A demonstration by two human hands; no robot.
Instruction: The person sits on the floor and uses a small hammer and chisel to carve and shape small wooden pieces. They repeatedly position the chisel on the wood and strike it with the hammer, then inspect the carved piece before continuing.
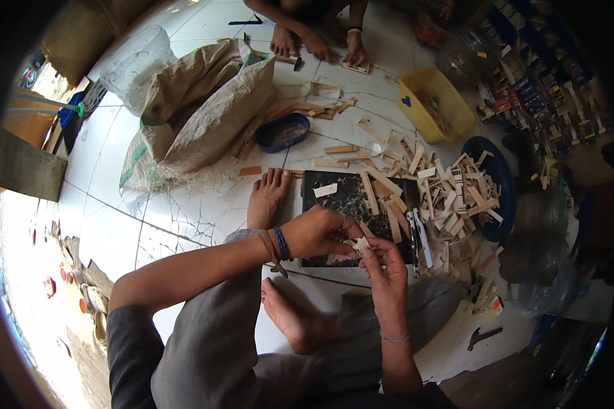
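Note:
My left hand (320, 233) and my right hand (387, 271) meet over a dark board (324, 255) on the floor. Between their fingertips is a small pale wood piece (361, 247), pinched from both sides; its exact shape is partly covered by the fingers. Wood strips (393, 221) lie on the board among sawdust, with a flat pale piece (325, 190) near its far left corner. A long white-and-black tool (421, 235), whose kind I cannot make out, rests along the board's right edge.
Loose wood pieces (450, 198) heap up to the right, spilling from a blue basin (505, 187). Beyond stand a yellow tub (435, 82), a blue oval dish (283, 133) and a large woven sack (218, 109). A hammer (483, 337) lies at lower right. Another person's hands (355, 49) work at the far side.

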